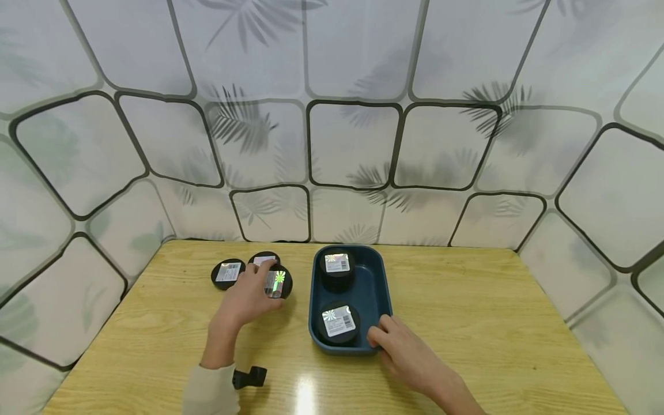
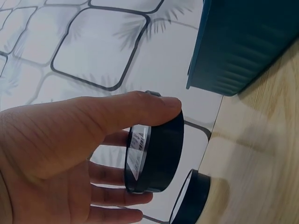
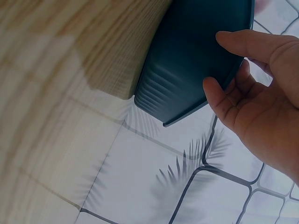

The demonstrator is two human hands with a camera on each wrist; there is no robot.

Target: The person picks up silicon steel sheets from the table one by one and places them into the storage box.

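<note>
My left hand (image 1: 248, 298) holds a round black container (image 1: 280, 281) with a shiny label, left of the tray. In the left wrist view the thumb lies across the side of this container (image 2: 166, 151), with fingers on its far side. Two similar containers lie just beyond: one at the left (image 1: 228, 274), one partly hidden behind the hand (image 1: 265, 258). With thumb and fingers, my right hand (image 1: 410, 353) grips the near right corner of a dark blue tray (image 1: 374, 288). Inside the tray stand a far black container (image 1: 337, 264), seemingly stacked, and a near one (image 1: 338, 321).
Everything stands on a light wooden table (image 1: 493, 323). A patterned curtain (image 1: 353, 144) hangs close along its back and sides. A black wrist mount (image 1: 250, 377) sticks out beside the left sleeve (image 1: 211, 391).
</note>
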